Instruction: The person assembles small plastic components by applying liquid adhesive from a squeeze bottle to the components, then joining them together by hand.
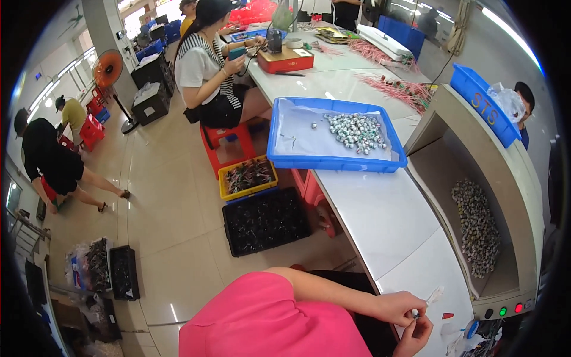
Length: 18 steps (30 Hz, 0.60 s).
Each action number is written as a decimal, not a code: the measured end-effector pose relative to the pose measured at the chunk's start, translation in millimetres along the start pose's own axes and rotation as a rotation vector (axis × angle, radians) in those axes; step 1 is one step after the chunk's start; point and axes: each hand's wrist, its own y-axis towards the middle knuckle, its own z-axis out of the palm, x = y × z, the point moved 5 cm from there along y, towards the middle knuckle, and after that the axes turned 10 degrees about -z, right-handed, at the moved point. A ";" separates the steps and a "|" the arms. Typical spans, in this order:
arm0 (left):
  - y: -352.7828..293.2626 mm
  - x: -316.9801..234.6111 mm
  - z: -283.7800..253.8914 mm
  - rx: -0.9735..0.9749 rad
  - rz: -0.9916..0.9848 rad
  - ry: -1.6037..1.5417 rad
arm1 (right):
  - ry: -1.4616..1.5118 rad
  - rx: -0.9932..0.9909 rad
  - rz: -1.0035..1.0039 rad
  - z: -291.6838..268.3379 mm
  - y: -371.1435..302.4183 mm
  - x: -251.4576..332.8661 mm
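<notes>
My left hand comes in on a bare forearm below a pink sleeve, fingers pinched on a small silvery round part. Just below it, my right hand has its fingertips curled up against the same part. Both hands meet over the near end of the white table. A clear plastic scrap and a small red piece lie beside them. Up the table, a blue tray lined with white sheet holds many similar silvery-green round parts.
A beige open-fronted box machine with lit buttons stands right, a heap of small parts inside. Another blue tray sits on top. Yellow and black bins stand on the floor. A co-worker sits farther along.
</notes>
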 end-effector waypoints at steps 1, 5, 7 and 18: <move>3.3 1.2 0.7 0.021 -0.007 0.006 | -0.017 -0.023 -0.001 -1.5 2.0 3.0; -1.1 -1.2 1.0 0.066 -0.043 -0.049 | 0.026 -0.005 -0.041 0.9 0.2 -11.5; -4.8 -5.4 -1.4 0.020 -0.015 -0.018 | 0.003 -0.001 0.032 -0.4 -3.3 -19.5; -3.3 -3.2 1.9 0.016 -0.013 -0.085 | 0.280 -0.044 -0.056 4.7 -5.2 -13.2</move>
